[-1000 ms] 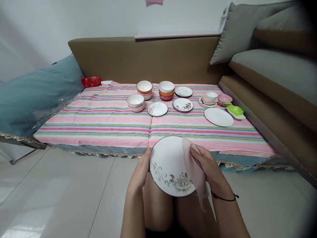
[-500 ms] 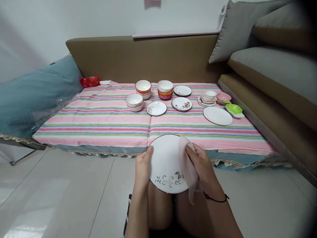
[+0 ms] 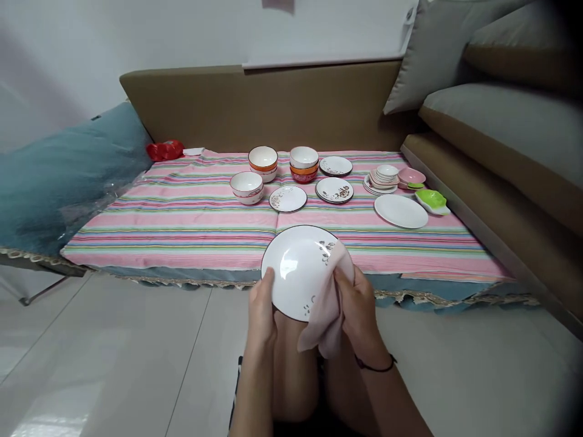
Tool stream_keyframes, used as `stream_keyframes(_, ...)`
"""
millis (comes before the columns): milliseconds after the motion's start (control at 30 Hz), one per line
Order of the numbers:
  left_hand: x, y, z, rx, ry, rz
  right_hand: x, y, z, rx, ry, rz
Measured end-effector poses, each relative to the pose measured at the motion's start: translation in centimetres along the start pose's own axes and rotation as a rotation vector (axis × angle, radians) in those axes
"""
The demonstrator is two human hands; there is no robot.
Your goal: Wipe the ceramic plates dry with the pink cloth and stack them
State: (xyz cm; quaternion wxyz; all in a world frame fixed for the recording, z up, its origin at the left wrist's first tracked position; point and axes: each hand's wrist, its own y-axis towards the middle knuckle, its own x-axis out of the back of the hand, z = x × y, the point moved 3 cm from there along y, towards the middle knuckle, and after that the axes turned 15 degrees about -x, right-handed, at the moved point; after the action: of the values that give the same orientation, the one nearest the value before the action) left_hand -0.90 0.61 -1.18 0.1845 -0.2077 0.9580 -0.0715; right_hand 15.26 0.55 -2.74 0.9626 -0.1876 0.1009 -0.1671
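Observation:
A white plate (image 3: 291,267) with a dark rim and a brown floral pattern is held above my knees, tilted toward me. My left hand (image 3: 262,306) grips its left edge, thumb on the face and fingers hidden underneath. At the right edge, my right hand (image 3: 361,303) pinches a thin pale pink cloth (image 3: 324,309) against the plate. The cloth covers part of the pattern and hangs below the rim. Light glints on the plate's face.
On the striped cover (image 3: 191,237) of the sofa stand stacked bowls (image 3: 263,159), floral plates (image 3: 334,190), a white oval plate (image 3: 401,211), a stack of small dishes (image 3: 386,175) and a green leaf-shaped dish (image 3: 432,200). A red bundle (image 3: 164,150) lies far left. Cushions (image 3: 501,133) rise at right.
The plate has turned counterclockwise between my hands, its pattern moving from the bottom to the right side. It has risen slightly. My right hand and the cloth have shifted left.

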Motion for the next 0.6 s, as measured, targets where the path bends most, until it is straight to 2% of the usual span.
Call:
stream_keyframes(100, 1.3, 0.5, -0.8, 0.078, 0.152, 0.23, 1.0, 0.7, 1.4, -0.084, 0.019, 0.076)
stream_keyframes(200, 2.0, 0.7, -1.1, 0.051, 0.221, 0.344, 1.6, 0.6, 3.0, -0.074, -0.128, 0.222)
stream_keyframes(333, 1.6, 0.2, -1.1, 0.044, 0.154, 0.458, 1.8, 0.2, 4.6, -0.056, -0.269, 0.364)
stream_keyframes(467, 1.1, 0.0, -0.8, 0.034, 0.131, 0.443, 1.7, 0.3, 5.2, -0.077, -0.288, 0.335)
stream_keyframes(600, 1.0, 0.3, -0.5, -0.005, 0.156, 0.257, 1.4, 0.2, 4.3, -0.023, -0.14, 0.239)
